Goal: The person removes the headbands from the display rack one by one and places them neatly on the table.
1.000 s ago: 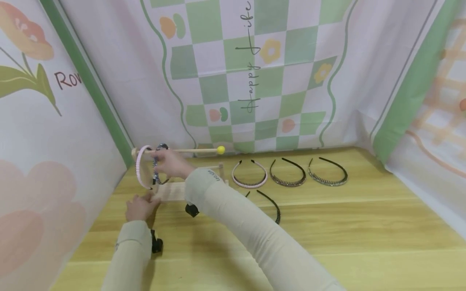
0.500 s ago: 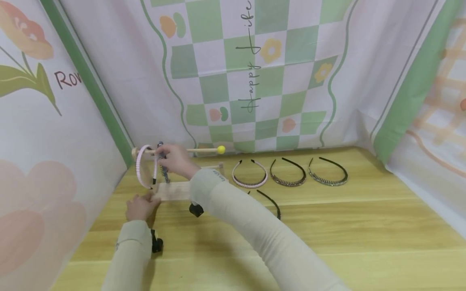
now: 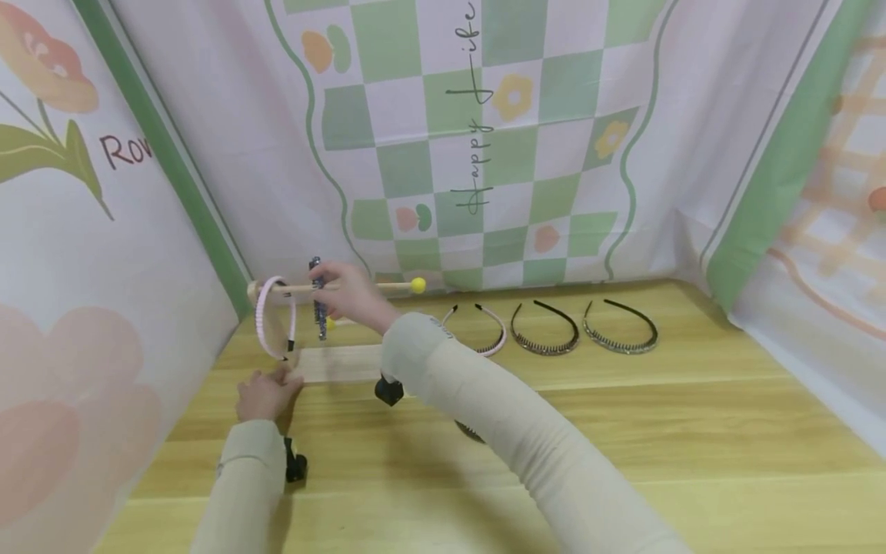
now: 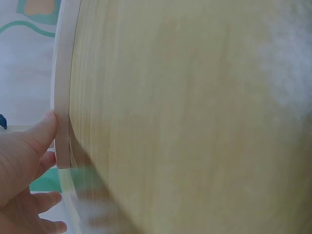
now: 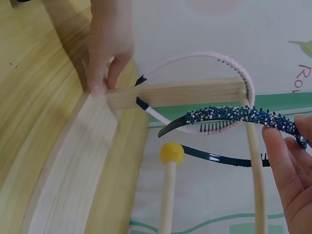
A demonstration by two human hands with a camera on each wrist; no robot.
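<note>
In the head view my right hand (image 3: 351, 296) pinches a blue glittery headband (image 3: 318, 300) at the upper rod (image 3: 388, 286) of a wooden stand. The right wrist view shows that headband (image 5: 229, 114) with its dark toothed inner side and one black tip pointing away from my fingers; the rod passes between its two arms. A pink headband (image 3: 261, 315) hangs on the same rod, nearer the upright (image 5: 195, 92). My left hand (image 3: 264, 396) grips the left end of the stand's base (image 3: 339, 364), thumb against its edge (image 4: 62, 97) in the left wrist view.
A lower rod with a yellow ball end (image 5: 171, 153) sticks out below the upper one. Right of the stand lie a pink headband (image 3: 494, 350), a brown one (image 3: 547, 350) and a grey glittery one (image 3: 626, 350). My right sleeve (image 3: 498, 415) partly covers another dark headband (image 3: 469, 431).
My right hand has moved right along the upper rod and a little up, carrying the blue glittery headband away from the pink one. The left hand stays on the base.
</note>
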